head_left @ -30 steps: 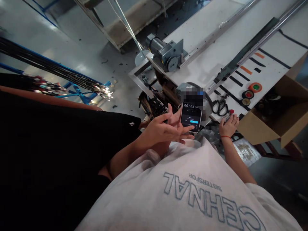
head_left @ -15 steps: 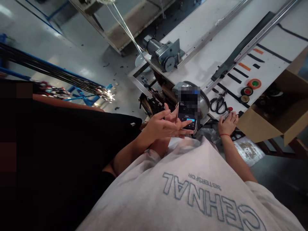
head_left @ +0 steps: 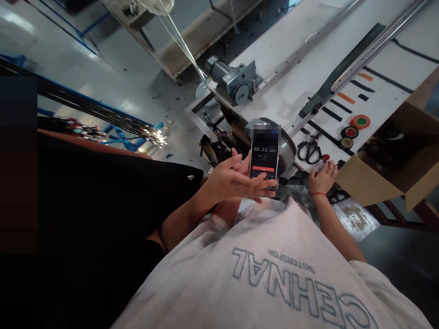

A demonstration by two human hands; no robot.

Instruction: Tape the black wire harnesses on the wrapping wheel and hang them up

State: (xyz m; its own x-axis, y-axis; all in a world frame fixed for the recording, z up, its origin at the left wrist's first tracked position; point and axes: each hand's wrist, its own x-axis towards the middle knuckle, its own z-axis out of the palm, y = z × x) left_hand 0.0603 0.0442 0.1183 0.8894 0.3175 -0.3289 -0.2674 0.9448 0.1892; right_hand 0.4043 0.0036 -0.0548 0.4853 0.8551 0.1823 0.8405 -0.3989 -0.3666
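A phone (head_left: 265, 157) with a lit dark screen shows a running-timer style number and a red bar. My left hand (head_left: 244, 167) holds it from behind and the side, partly covered by another person's hand (head_left: 236, 180), whose fingers are spread over the lower screen. At the table's near edge rests my right hand (head_left: 322, 181), fingers apart and slightly bent, beside a red round knob (head_left: 326, 157). A small item by its fingertips is too unclear to name. Black-handled scissors (head_left: 309, 151) lie just left of that hand.
A motor with a pulley (head_left: 241, 92) is mounted on the white table (head_left: 291, 77). Tape rolls (head_left: 360, 121) and black and orange strips (head_left: 346, 98) lie on it. At right stands an open cardboard box (head_left: 373, 180). A person in black (head_left: 103, 214) is close on my left.
The phone screen has changed from a blue button to a red bar, with the timer digits now clear. The other person's fingertip has moved down slightly. The view has shifted a little.
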